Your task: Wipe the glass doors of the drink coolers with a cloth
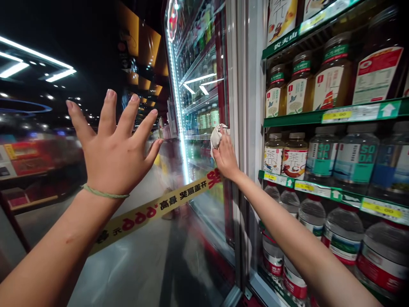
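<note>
My left hand is raised with its fingers spread wide, and a thin green band circles its wrist. It is nearest to the glass door; whether the palm touches the pane I cannot tell. Farther right, my right hand presses a crumpled whitish cloth to the glass near the door's frame. Part of the cloth is hidden under the fingers. Across the door below both hands runs a yellow strip with lettering that reads backwards.
Close on the right, shelves hold several tea bottles, soda bottles and water bottles behind green price rails. Another lit cooler shows beyond or in the glass. Blurred red goods stand at left, over a grey floor.
</note>
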A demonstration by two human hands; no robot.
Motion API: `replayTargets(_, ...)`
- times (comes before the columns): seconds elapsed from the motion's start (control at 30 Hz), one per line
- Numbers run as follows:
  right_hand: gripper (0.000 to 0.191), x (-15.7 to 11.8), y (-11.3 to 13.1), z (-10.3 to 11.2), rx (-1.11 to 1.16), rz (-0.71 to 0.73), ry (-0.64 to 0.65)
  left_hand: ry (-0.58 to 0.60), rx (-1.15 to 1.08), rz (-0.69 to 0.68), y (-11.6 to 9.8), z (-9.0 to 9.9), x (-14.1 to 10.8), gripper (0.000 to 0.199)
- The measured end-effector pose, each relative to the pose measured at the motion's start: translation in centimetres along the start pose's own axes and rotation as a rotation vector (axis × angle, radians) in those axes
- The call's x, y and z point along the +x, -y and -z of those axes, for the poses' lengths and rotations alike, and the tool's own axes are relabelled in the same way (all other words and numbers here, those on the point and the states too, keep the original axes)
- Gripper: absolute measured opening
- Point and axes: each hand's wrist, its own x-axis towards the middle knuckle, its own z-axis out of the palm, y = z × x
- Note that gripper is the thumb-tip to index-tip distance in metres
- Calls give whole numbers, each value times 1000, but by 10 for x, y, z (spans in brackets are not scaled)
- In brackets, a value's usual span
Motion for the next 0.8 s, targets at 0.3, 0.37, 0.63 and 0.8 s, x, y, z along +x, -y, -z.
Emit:
replayTargets(0.3,77,-32,7,-1,107,-41,1,37,16,-5,-3,4,-2,65)
replayTargets(0.37,77,-35,8,-2,111,-115,-35,34,13,-3,-3,2,-2,64)
replayTargets(0.63,75,-33,17,-3,134,-161,-68,55,36,-2,-8,6,-1,58)
replayTargets(0.8,75,-21,27,-1,106,15,7,33,46,-40,-5,6,-2,58)
